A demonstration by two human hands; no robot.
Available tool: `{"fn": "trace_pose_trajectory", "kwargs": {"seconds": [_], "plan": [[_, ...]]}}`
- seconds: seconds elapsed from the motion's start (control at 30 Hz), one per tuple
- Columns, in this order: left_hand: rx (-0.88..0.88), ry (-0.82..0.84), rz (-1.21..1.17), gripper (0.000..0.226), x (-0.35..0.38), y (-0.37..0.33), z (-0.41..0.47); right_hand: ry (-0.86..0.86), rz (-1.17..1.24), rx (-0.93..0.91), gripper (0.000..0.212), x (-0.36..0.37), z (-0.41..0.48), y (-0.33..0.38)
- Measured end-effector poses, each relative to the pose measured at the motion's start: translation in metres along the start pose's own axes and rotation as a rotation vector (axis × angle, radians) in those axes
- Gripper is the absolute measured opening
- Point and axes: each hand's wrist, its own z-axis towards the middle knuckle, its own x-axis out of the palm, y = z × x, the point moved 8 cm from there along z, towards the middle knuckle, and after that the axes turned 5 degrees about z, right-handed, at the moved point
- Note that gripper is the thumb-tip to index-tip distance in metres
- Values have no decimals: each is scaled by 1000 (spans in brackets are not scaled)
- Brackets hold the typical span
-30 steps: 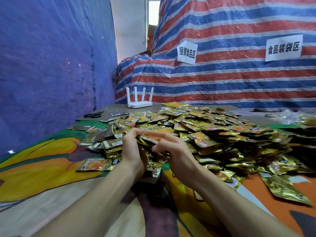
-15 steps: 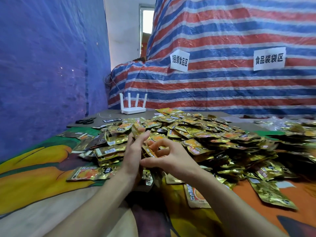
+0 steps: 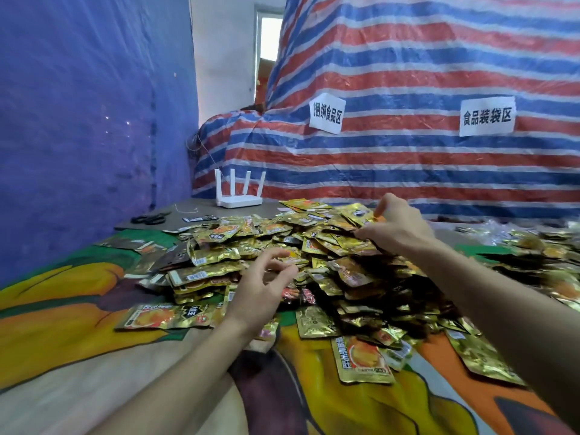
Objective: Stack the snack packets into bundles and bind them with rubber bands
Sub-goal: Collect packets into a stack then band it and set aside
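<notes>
Blue woven tarpaulin wall (image 3: 78, 120) at left. Red-white-blue striped tarpaulin (image 3: 408, 70) behind, bearing two white paper signs (image 3: 326, 113) (image 3: 486, 116). Bright opening (image 3: 271, 36) in white plaster wall (image 3: 222, 73) between.

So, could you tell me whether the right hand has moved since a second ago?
Yes. The right hand has left the left hand and reached away across the packet pile, now nearly as far back as the white router.
</notes>
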Motion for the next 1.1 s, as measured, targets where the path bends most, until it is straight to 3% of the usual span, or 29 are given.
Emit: {"fn": "trace_pose_trajectory", "kwargs": {"seconds": [0.13,0.27,0.37,0.47,0.57,0.67,0.83,0.97,1.1], "plan": [[107,45,132,24,3,-8,-3,20,-161,102,43,13,16,-29],[136,-45,347,19,-17,-10,0,81,-188,167,38,21,23,-42],[58,-13,537,34,-27,-4,4,126,-284,180,54,25,22,-41],[-73,-44,683,38,-41,7,9,-27,-385,19,60,16,15,-12],[-214,-166,854,50,-65,16,13,-111,-201,-315,57,23,-11,44],[-340,-226,966,61,-85,26,14,126,-57,-457,54,63,-40,84],[-381,-140,1199,67,-98,32,26,410,-107,-456,56,136,-61,108],[-452,-9,1195,75,-104,51,31,490,-103,-388,52,179,-58,116],[-432,0,1191,81,-102,68,29,514,-94,-273,57,211,-48,115]]}}
